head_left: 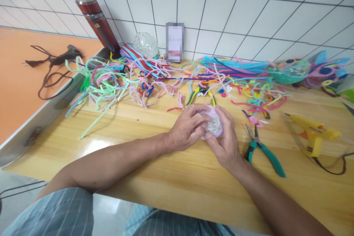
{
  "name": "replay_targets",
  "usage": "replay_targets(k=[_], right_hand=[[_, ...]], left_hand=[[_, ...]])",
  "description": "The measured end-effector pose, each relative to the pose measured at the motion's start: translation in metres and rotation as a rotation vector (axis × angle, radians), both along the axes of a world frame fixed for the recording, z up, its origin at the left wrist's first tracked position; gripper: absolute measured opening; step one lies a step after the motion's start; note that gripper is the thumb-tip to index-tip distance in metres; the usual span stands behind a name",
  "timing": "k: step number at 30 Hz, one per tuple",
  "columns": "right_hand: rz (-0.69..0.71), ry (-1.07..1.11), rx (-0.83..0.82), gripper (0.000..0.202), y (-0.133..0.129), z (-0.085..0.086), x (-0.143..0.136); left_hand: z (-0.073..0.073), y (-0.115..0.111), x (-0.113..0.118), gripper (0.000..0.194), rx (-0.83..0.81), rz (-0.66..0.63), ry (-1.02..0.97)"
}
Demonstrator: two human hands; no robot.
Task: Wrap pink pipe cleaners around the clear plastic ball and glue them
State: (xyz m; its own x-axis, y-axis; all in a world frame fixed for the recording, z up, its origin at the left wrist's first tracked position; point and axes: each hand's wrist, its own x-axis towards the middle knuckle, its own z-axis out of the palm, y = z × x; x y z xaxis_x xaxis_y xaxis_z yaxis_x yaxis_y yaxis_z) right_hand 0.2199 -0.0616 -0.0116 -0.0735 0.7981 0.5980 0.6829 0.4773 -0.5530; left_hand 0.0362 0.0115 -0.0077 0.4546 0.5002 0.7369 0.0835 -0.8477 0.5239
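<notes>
Between my two hands is a round lilac piece wound from pipe cleaners, with a clear, speckled middle facing up. My left hand grips its left side, fingers curled over the top. Along the right edge my right hand is wrapped, its thumb at the lower rim. Just behind the piece lie yellow-and-black handled pliers, partly hidden by my hands. Teal-handled needle-nose pliers rest with their handles apart, right of my right hand.
A yellow glue gun with a cord stands at the right. Loose pipe cleaners sprawl across the back. A phone, a clear ball and a brown flask stand by the tiled wall. A fish-like figure sits back right.
</notes>
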Motion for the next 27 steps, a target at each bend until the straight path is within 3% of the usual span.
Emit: replay_targets(k=[27], right_hand=[[-0.003, -0.001, 0.006, 0.072, 0.0000, 0.0005, -0.0004]], left_hand=[[0.0004, -0.0002, -0.0016, 0.028, 0.005, -0.001, 0.043]])
